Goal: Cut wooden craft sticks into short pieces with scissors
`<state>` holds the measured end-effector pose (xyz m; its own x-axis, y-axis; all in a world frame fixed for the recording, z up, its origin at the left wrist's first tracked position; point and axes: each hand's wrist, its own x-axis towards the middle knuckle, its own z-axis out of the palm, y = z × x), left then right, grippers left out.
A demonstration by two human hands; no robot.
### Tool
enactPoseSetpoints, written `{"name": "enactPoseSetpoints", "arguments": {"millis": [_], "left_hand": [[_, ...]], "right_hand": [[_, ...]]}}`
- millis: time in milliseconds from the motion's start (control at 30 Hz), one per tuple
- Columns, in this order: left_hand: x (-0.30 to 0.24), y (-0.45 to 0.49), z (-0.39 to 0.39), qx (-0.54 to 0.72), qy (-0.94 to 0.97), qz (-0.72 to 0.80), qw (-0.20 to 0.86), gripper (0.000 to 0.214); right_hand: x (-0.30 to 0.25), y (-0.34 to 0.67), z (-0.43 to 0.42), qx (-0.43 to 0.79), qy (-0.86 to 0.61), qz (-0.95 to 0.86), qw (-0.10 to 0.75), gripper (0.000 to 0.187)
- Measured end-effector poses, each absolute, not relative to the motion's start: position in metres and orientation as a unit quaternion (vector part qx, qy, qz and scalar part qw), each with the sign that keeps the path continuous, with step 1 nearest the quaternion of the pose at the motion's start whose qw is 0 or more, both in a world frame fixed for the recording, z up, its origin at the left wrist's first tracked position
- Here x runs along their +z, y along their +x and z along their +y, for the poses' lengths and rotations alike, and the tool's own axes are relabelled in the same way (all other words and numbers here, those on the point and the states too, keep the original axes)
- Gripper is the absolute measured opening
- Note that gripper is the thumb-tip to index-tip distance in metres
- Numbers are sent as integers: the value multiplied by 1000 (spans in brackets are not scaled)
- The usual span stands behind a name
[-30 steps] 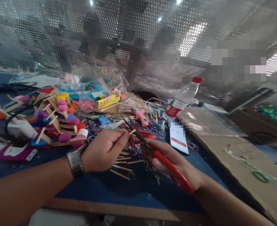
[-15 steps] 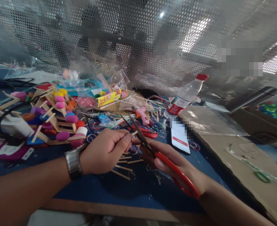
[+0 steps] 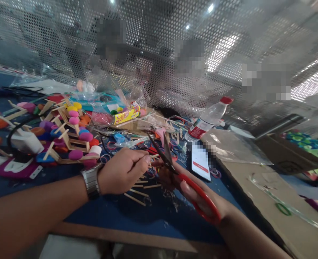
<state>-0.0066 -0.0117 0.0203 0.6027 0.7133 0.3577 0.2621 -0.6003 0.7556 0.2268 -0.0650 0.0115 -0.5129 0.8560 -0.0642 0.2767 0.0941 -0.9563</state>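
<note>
My right hand [image 3: 186, 183] is closed round the red handles of a pair of scissors [image 3: 199, 194], whose dark blades point away from me and stand apart. Pinched between the thumb and fingers of my left hand [image 3: 125, 171] is a thin wooden stick [image 3: 154, 156]; only its short end shows, close to the blades. A fingertip of my right hand reaches near that end. Below my left hand, several loose wooden sticks [image 3: 135, 197] lie on the blue table [image 3: 148, 225].
Left, small stick constructions with coloured discs [image 3: 76, 144] crowd the table beside a white plug [image 3: 26, 142]. Behind are a yellow wrapper [image 3: 126, 114] and a pink glue gun [image 3: 161, 133]. A bottle [image 3: 209, 120], a phone [image 3: 200, 162] and cardboard [image 3: 256, 194] lie to the right.
The scissor blades are spread wider than before. The view has shifted a little, and my left hand still pinches the stick.
</note>
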Motion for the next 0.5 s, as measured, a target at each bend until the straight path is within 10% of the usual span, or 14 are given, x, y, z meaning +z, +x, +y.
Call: {"name": "enactPoseSetpoints", "arguments": {"millis": [500], "left_hand": [[20, -7, -13, 353, 833, 280, 320, 37]], "right_hand": [[21, 216, -66, 581, -357, -681, 266, 89]]}}
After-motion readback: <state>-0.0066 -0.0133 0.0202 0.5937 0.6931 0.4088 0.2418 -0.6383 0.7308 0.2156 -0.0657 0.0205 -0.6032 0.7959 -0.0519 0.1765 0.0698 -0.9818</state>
